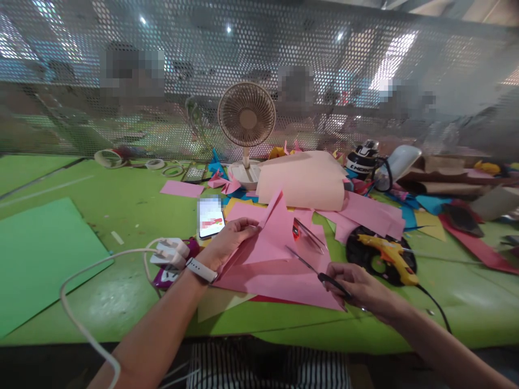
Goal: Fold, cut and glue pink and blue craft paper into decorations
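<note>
My left hand (229,239) pinches the edge of a folded pink paper sheet (275,232) and lifts it off the green table (121,205). My right hand (357,289) grips the black handles of a pair of scissors (314,268); the blades are spread and point up and left into the pink paper. More pink sheets (279,281) lie flat beneath. A white band sits on my left wrist.
A yellow glue gun (385,251) rests on a dark disc right of the scissors. A phone (210,217), a white plug and cable (170,251), a small fan (246,121), a large peach sheet (304,181), a green sheet (40,254) and coloured scraps surround them. A perforated screen stands behind.
</note>
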Tool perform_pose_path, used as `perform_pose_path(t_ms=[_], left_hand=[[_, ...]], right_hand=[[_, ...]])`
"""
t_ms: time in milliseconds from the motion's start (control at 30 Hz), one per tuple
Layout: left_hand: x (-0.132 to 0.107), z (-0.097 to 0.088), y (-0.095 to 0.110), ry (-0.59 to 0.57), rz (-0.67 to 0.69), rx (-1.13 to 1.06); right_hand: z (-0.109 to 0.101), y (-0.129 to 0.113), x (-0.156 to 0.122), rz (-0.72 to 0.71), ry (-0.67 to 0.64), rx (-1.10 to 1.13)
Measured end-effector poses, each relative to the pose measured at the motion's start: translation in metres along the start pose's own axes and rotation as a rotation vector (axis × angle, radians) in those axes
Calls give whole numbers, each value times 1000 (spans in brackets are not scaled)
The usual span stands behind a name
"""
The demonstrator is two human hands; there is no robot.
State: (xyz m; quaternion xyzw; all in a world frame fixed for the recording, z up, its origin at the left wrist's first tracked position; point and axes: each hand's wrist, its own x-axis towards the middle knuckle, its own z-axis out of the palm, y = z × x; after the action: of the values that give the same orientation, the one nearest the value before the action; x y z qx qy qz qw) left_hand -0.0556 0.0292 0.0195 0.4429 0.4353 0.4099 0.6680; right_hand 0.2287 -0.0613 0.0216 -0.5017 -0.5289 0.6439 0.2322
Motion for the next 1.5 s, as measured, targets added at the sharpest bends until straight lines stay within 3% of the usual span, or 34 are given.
perform_pose_path(t_ms=[1167,1500], left_hand=[[-6,6,-1,-34,-14,-49],[-6,7,0,-27,-18,-27]], right_hand=[[12,-9,-1,48,45,-47],[10,-2,2,-32,41,-45]])
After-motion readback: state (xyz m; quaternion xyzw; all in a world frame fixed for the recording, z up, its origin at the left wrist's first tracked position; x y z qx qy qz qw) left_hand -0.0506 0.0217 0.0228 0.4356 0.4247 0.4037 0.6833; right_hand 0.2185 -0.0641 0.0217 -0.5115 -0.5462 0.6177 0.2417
